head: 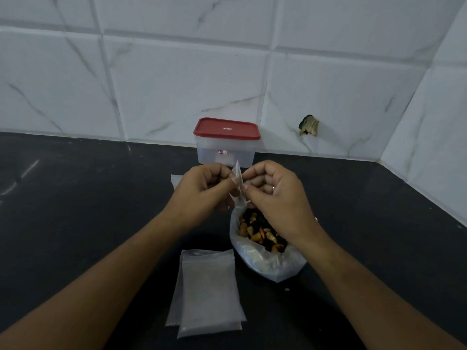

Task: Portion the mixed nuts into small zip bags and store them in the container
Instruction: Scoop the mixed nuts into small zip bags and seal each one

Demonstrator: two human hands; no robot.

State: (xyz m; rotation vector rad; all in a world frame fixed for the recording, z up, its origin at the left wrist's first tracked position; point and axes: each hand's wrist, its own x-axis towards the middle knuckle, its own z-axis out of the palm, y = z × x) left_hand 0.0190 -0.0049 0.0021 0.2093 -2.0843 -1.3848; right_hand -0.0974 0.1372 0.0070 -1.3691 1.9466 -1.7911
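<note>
Both hands, left and right, pinched a small zip bag above the open bag of mixed nuts, apparently prying its mouth apart. Next, nuts needed scooping in; the lidded container waited behind.

left hand, right hand pinch zip bag | container lidded, behind

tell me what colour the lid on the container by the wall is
Red; the lid sits closed on the clear container, shown plainly in the head view.
</note>
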